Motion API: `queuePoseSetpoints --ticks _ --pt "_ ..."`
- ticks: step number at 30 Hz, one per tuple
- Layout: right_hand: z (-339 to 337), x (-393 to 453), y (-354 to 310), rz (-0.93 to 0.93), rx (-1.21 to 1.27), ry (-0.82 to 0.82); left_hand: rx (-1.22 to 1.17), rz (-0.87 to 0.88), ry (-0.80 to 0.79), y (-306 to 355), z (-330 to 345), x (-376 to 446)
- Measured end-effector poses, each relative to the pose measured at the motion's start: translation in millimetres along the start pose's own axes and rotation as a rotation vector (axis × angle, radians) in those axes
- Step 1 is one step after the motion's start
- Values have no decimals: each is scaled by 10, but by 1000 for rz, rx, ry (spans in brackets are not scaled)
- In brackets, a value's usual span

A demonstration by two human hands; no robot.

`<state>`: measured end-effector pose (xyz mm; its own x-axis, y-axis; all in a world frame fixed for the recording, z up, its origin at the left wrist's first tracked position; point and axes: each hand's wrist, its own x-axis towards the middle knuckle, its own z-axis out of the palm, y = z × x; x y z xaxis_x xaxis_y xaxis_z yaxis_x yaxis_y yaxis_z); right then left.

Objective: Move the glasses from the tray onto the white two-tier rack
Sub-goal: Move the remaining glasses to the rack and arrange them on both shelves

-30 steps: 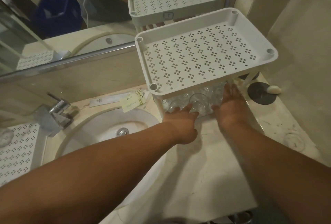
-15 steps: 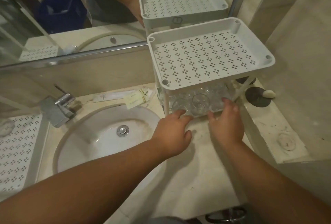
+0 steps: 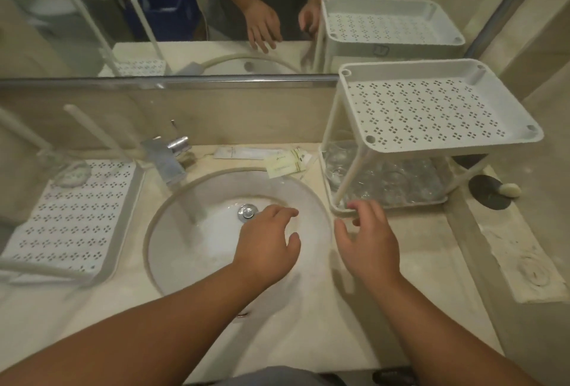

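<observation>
Two bare hands hang over the pale marble surface (image 3: 308, 339), both empty with fingers loosely spread: the left hand (image 3: 266, 250) over the round white sink basin (image 3: 191, 231), the right hand (image 3: 368, 243) just in front of the near left corner of the white plastic two-tier rack (image 3: 431, 114), its fingertips close to the lower tier's rim; whether they touch it cannot be told. One rack stands at the right of the basin, with two perforated tiers. The upper tier holds nothing. The lower tier holds the clear drinking glasses (image 3: 388, 179), packed close together; their outlines overlap too much for a sure count, though there are several. One white perforated tray (image 3: 71, 219) lies at the left of the basin, with one blurred clear round object (image 3: 72, 173) at its far corner. One chrome faucet (image 3: 168, 159) stands behind the basin, and a few pale paper sachets (image 3: 287, 162) lie between it and the rack. Half a second ago both hands were at the glasses on the lower tier; they have since drawn back toward the body, the left one furthest, and the glasses rest where they were.
</observation>
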<state>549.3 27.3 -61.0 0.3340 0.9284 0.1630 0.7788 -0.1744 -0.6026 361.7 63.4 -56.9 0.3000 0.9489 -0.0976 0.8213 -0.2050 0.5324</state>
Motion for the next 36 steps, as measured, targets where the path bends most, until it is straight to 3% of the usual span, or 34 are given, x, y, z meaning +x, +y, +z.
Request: queuePoseSetpoints --ticks 10,21,31,36 --pt "674 -63 -1283 -350 109 -85 34 -133 229 -841 -950 -292" --pt "1400 243 -2745 -684 15 -167 66 -242 385 -1679 -2201 -319" --pt "2322 499 -3869 -797 -239 -557 -18 -491 372 -2708 -2727 -260" --pt "2763 657 -4122 -889 -332 -665 -104 -574 403 -3121 -2698 -137"
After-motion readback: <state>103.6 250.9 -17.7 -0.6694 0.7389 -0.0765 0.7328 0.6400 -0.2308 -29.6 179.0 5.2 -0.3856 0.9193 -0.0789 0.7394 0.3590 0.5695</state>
